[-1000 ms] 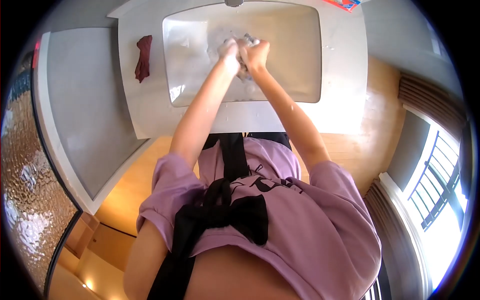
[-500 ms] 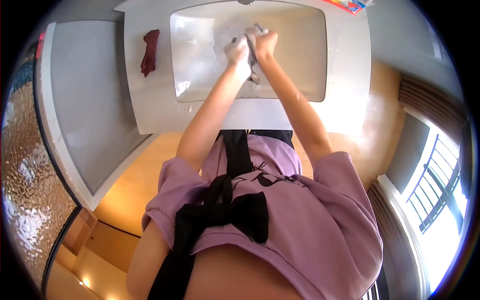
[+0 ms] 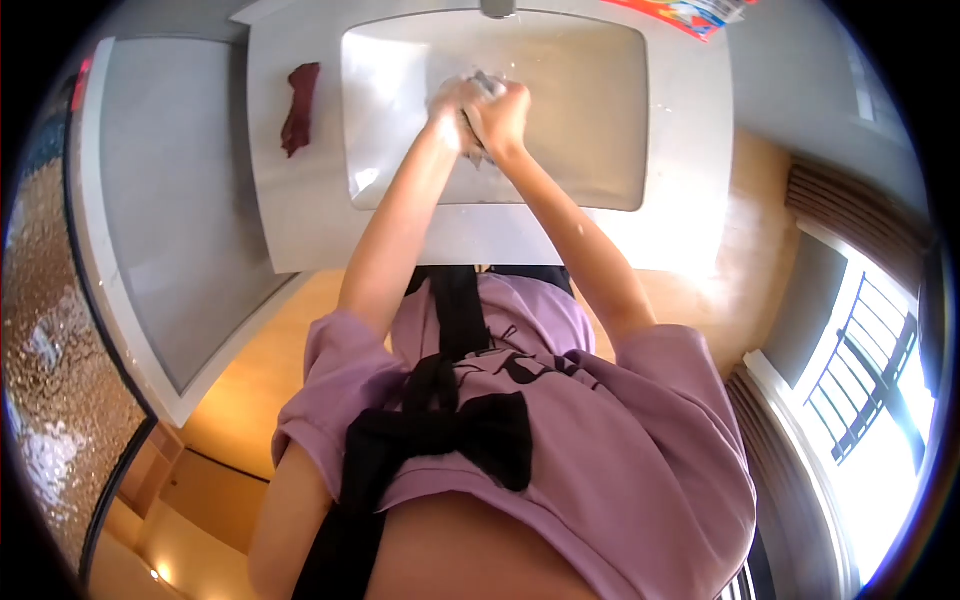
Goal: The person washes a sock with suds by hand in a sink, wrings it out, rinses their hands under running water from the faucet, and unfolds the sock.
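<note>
Both my hands are together over the white sink basin (image 3: pixel 590 130), pressed around a small grey wet cloth (image 3: pixel 479 157). My left hand (image 3: pixel 450 110) is closed on its left side, whitened by suds and slightly blurred. My right hand (image 3: pixel 503 114) grips the cloth from the right in a closed fist. Bits of the grey fabric stick out above and below the fists; the rest is hidden between them, so its exact kind is unclear. Some foam clings to the fingers.
A crumpled dark red sock-like cloth (image 3: pixel 299 110) lies on the white counter (image 3: pixel 690 190) left of the basin. The faucet (image 3: pixel 497 8) is at the basin's back edge. A red and blue plastic packet (image 3: pixel 690 14) lies at the back right corner.
Both hands have shifted a little left and down in view, still closed on the grey cloth. They are pressed closer together, and less cloth hangs below. The view has tilted slightly, showing more faucet.
</note>
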Motion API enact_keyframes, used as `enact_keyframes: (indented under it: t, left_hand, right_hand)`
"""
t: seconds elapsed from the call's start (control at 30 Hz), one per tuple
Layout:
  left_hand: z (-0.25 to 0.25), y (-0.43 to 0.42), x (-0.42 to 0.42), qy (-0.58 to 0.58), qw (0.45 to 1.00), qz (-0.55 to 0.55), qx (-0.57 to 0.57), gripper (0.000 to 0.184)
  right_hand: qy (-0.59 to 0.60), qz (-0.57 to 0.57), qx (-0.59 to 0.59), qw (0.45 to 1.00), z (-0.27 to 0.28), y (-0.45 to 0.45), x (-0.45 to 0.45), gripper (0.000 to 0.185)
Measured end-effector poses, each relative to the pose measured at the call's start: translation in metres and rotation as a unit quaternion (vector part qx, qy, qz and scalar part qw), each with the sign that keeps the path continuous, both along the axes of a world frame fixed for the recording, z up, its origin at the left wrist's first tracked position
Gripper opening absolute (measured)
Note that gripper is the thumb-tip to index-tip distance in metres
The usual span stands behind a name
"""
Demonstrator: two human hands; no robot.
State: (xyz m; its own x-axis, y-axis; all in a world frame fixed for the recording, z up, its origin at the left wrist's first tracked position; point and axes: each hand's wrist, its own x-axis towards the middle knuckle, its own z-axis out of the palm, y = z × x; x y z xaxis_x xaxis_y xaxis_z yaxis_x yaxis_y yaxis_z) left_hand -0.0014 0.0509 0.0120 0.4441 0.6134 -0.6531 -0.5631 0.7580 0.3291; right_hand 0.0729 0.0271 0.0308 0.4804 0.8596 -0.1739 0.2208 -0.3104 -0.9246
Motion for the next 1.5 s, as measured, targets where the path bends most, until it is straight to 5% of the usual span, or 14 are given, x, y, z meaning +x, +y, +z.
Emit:
enact_keyframes:
  t: [0.1,0.23,0.37,0.53,0.63,0.73,0.8,0.87,0.93,1.0,1.1,1.3,1.4,1.5]
  left_hand:
    - [0.018,-0.03,0.015,0.102,0.98,0.032,0.165,0.027]
    - [-0.009,-0.008,0.004,0.046,0.998,0.002,-0.041,0.028]
    - [-0.004,-0.018,0.006,0.129,0.991,-0.03,-0.015,0.028]
    - [-0.004,-0.027,-0.003,0.102,0.991,-0.081,-0.011,0.024]
    - [0.024,-0.029,-0.03,0.181,0.962,-0.204,0.037,0.031]
    - [0.013,-0.031,-0.058,0.174,0.955,-0.22,0.098,0.037]
    - [0.007,-0.034,-0.058,0.128,0.976,-0.144,0.102,0.037]
    - [0.003,-0.033,-0.053,0.081,0.989,-0.07,0.106,0.037]
    - [0.016,-0.03,-0.04,0.088,0.991,0.039,0.094,0.04]
    - [0.007,-0.02,-0.032,0.094,0.984,0.079,0.132,0.043]
    - [0.017,-0.009,-0.032,0.184,0.969,0.078,0.144,0.04]
    - [0.066,-0.007,-0.036,0.192,0.955,-0.111,0.199,0.033]
    - [0.058,-0.012,-0.048,0.181,0.95,-0.158,0.199,0.039]
    - [0.016,-0.018,-0.054,0.086,0.989,-0.043,0.116,0.037]
  right_hand:
    - [-0.062,-0.015,-0.047,0.997,-0.024,0.033,0.019,0.029]
    - [-0.038,-0.008,0.008,0.999,-0.011,0.001,0.003,0.024]
    - [0.041,-0.018,-0.028,0.999,-0.012,-0.005,0.006,0.025]
    - [-0.066,-0.027,0.035,0.997,-0.06,0.032,0.054,0.035]
    - [0.172,-0.124,0.043,0.976,-0.056,0.044,0.089,0.029]
    - [0.322,-0.084,0.067,0.941,-0.012,0.036,0.108,0.021]
    - [0.316,-0.052,0.067,0.945,-0.011,0.033,0.113,0.022]
    - [0.069,0.039,0.086,0.993,-0.017,0.029,0.111,0.028]
    - [0.02,0.083,-0.091,0.992,-0.026,0.018,0.104,0.034]
    - [0.25,0.123,-0.189,0.942,-0.032,0.002,0.094,0.038]
    - [0.438,0.247,-0.361,0.785,-0.031,-0.007,0.087,0.055]
    - [0.631,0.229,-0.281,0.686,-0.025,-0.011,0.069,0.057]
    - [0.624,0.146,-0.177,0.747,-0.018,0.001,0.059,0.056]
    - [0.551,0.101,-0.076,0.825,-0.012,0.013,0.057,0.028]
